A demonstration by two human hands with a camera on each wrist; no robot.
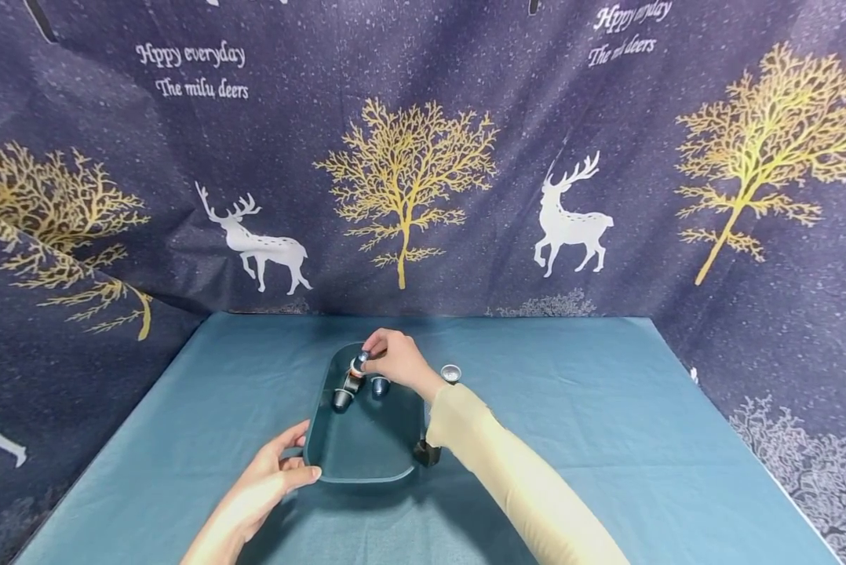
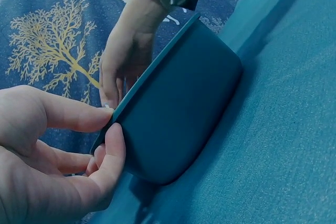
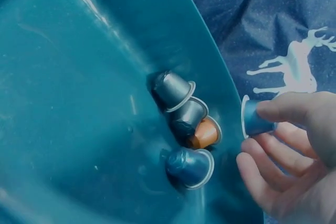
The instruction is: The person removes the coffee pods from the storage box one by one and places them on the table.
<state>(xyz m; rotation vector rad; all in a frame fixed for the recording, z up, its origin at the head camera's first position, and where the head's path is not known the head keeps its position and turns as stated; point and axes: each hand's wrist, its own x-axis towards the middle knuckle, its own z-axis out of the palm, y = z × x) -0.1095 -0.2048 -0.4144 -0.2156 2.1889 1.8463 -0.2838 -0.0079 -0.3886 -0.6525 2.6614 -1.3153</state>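
Observation:
A teal tray (image 1: 366,455) stands on the cloth. My left hand (image 1: 271,475) grips its rim at the near left corner, thumb on one side and fingers on the other, as the left wrist view also shows. Over the tray's far end, my right hand (image 1: 399,361) pinches a blue coffee capsule (image 3: 258,118) between thumb and fingers. Inside the tray, at that end, a silver-grey capsule (image 3: 174,91), a dark grey capsule (image 3: 190,115), an orange capsule (image 3: 206,132) and another blue capsule (image 3: 190,167) lie on their sides close together.
One more capsule (image 1: 450,373), its pale lid showing, is on the blue tablecloth (image 1: 571,408) just right of the tray, near the right wrist. A dark curtain (image 1: 465,259) printed with trees and deer hangs behind the table.

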